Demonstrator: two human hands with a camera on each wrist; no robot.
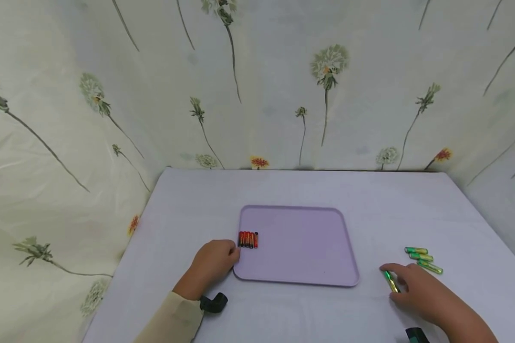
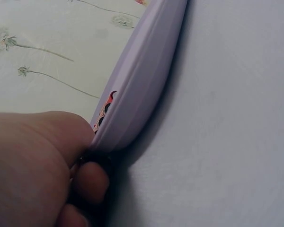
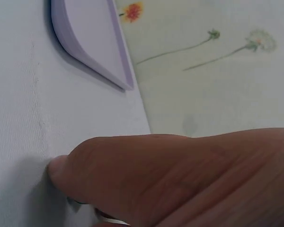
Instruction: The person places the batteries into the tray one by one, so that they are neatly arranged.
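Observation:
A purple tray [image 1: 300,247] lies on the table, and several red-and-black batteries [image 1: 248,239] stand side by side in a row along its left edge. At that same edge, my left hand [image 1: 214,262] grips the tray, thumb at the rim and fingers curled below it in the left wrist view. Right of the tray, my right hand [image 1: 420,290] pinches a green-and-gold battery [image 1: 391,282] between thumb and index finger, low over the table. Three more green-and-gold batteries [image 1: 421,257] lie just beyond that hand. In the right wrist view the hand mostly hides the held battery.
A white cloth covers the table [image 1: 292,314]. Behind and at the sides hangs a pale curtain [image 1: 266,85] printed with dandelions. Dark wrist straps [image 1: 214,303] sit on the arms.

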